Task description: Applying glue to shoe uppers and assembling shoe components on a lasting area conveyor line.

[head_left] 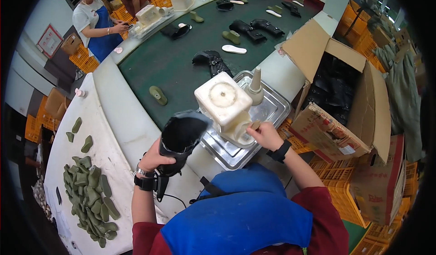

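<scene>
My left hand (154, 159) is closed round a black boot (178, 141), whose wide shaft opening points up and toward the middle. My right hand (269, 137) pinches a flat tan-handled tool (256, 125); its far end is hidden at the mouth of a white plastic glue pot (222, 98). That pot has a square body and a low open spout. It stands on a shiny metal tray (223, 157), beside a beige bottle with a tapered nozzle (256, 89).
Green shoe-shaped forms (91, 196) lie heaped on the white table at left. Beyond the tray, a green conveyor (141, 78) carries black boots (211, 60) and white insoles (234, 49). A cardboard box (331, 130) of black boots stands at right. A co-worker (97, 21) stands far left.
</scene>
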### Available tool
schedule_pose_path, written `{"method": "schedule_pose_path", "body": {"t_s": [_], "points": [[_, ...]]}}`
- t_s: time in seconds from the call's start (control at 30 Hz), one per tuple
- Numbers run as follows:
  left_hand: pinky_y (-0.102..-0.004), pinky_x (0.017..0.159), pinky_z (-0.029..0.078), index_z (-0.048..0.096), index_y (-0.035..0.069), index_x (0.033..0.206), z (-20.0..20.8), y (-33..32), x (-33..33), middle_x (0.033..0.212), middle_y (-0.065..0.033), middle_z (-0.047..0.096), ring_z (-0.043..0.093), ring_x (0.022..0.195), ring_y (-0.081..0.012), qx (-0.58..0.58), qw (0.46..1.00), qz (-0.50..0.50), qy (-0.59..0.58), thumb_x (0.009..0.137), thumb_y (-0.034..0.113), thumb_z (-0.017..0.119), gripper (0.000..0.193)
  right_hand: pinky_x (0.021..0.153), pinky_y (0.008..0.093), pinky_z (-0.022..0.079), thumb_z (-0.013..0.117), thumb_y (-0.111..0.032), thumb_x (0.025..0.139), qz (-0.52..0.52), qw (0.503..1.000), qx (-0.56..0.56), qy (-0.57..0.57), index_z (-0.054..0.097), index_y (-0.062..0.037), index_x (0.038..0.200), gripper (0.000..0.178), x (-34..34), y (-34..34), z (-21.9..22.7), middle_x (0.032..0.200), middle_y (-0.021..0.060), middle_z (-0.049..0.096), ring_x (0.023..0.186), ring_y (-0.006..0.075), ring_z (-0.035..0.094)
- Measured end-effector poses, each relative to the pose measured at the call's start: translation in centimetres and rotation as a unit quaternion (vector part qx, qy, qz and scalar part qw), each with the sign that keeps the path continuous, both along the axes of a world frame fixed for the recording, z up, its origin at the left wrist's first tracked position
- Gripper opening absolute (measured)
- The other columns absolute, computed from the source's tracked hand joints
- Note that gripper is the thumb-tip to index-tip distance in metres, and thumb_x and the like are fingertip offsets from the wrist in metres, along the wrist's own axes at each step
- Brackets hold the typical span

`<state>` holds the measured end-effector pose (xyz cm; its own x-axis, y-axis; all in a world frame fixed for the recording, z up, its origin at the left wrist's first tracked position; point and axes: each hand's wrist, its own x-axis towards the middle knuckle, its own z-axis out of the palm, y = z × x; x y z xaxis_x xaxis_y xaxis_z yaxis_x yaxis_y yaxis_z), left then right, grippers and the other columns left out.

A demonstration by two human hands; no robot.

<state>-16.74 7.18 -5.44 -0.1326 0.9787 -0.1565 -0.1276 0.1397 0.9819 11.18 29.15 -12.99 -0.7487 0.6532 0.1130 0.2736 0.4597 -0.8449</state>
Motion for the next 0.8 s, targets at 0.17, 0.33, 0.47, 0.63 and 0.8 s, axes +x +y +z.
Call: {"method": "schedule_pose_path", "body": {"t_s": [0.17, 0.33, 0.47, 0.63, 0.8], "points": [[-0.0321, 0.098, 0.035, 0.033, -0.001, 0.133, -2.8, 0.1, -0.5, 0.126, -0.0099, 0.049, 0.046, 0.114, -0.0175, -0.055, 0.980, -0.137, -0.135, 0.048, 0.035, 0.087, 0.107, 0.060, 0.0401, 0.046, 0.060, -0.020, 0.080, 0.065, 0.994, 0.049, -0.071, 0.062, 0.0014, 0.075, 0.022, 0.8, 0.0, -1.1, 0.069, 0.0217, 0.059, 0.067, 0.0372, 0.058], [-0.0329, 0.101, 0.031, 0.031, -0.001, 0.134, -5.8, 1.2, -0.2, 0.130, -0.0107, 0.045, 0.040, 0.119, -0.0174, -0.050, 0.957, -0.237, -0.159, 0.050, 0.046, 0.084, 0.110, 0.055, 0.0366, 0.045, 0.060, -0.018, 0.080, 0.026, 0.994, 0.049, -0.098, 0.060, 0.0040, 0.074, 0.023, 2.6, 1.6, 2.3, 0.064, 0.0200, 0.057, 0.058, 0.0331, 0.057], [-0.0323, 0.099, 0.033, 0.032, -0.003, 0.133, -7.7, 2.0, 0.9, 0.129, -0.0108, 0.046, 0.043, 0.116, -0.0170, -0.044, 0.945, -0.262, -0.189, 0.056, 0.054, 0.078, 0.106, 0.045, 0.0192, 0.041, 0.055, -0.014, 0.087, -0.030, 0.967, -0.237, 0.084, 0.062, 0.0009, 0.085, 0.017, 1.1, 2.0, 7.4, 0.064, 0.0017, 0.059, 0.050, 0.0061, 0.052], [-0.0297, 0.094, 0.038, 0.036, -0.003, 0.130, -8.1, 2.9, 1.4, 0.123, -0.0095, 0.051, 0.048, 0.109, -0.0148, -0.068, 0.936, -0.291, -0.186, 0.059, 0.054, 0.076, 0.099, 0.053, 0.0230, 0.047, 0.060, -0.008, 0.084, 0.139, 0.953, -0.202, 0.178, 0.063, 0.0005, 0.088, 0.010, -1.9, -2.4, 12.9, 0.073, 0.0054, 0.062, 0.060, 0.0107, 0.059], [-0.0281, 0.092, 0.040, 0.038, -0.003, 0.128, -6.8, 2.8, 1.7, 0.120, -0.0091, 0.052, 0.050, 0.106, -0.0137, -0.091, 0.930, -0.301, -0.194, 0.061, 0.053, 0.075, 0.095, 0.058, 0.0294, 0.048, 0.064, -0.009, 0.079, 0.240, 0.936, 0.112, 0.231, 0.062, -0.0014, 0.086, 0.011, -4.7, -3.8, 13.5, 0.074, 0.0094, 0.062, 0.065, 0.0218, 0.062]]}}
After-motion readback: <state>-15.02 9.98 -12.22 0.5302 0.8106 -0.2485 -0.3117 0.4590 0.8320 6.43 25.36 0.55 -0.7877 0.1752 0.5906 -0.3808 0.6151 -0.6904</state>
